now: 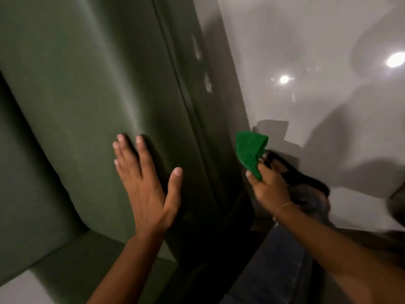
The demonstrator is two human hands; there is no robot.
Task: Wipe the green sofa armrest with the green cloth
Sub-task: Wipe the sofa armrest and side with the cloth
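The green sofa armrest (92,80) fills the left and middle of the view, running away from me, with a darker outer side panel (197,110) that carries pale scuff marks. My left hand (146,185) lies flat on the armrest's top, fingers spread, holding nothing. My right hand (267,185) is to the right of the armrest's outer side, off the fabric, pinching a folded bright green cloth (249,150) that sticks up from its fingers. The cloth hangs just beside the side panel; I cannot tell if it touches.
A glossy pale floor (317,62) with light reflections spreads at the right. My leg in dark jeans (276,270) and a dark sandal (304,176) are below the right hand. The sofa seat (26,163) lies at the left.
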